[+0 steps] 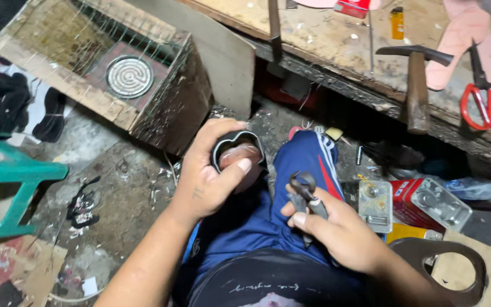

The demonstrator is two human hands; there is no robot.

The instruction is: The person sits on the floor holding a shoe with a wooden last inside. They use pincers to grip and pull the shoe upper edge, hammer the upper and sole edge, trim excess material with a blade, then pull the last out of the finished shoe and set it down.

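The left hand [208,182] holds a shoe upper on its last [238,154] above the knee; the grip is closed around the piece, thumb pressed on the pinkish last surface, fingers wrapped behind the black rim. The right hand [342,230] grips a pair of pincers [307,196], fingers closed round the handles, the rounded head pointing up, just right of the shoe piece and not touching it. Both hands sit over blue trousers with stripes [308,165].

Containers: far left stands a wooden box [160,113] with wire strung across its open top; inside lies an electric coil heater [129,76] on a reddish base. Right of the knee, a clear plastic case [375,206] holds small metal parts, details too small to tell. Beside it a red box with a clear tray [433,203] lies tilted on the floor.

On the table [325,40] at the far right: a hammer [416,79] with its wooden handle pointing near, red-handled scissors [484,94], a pink insole [461,40], and an orange lighter [397,23]. A dark leather cut-out piece [444,267] lies near right on cardboard. A green stool [12,182] stands at the left edge. Scraps litter the concrete floor [120,193].
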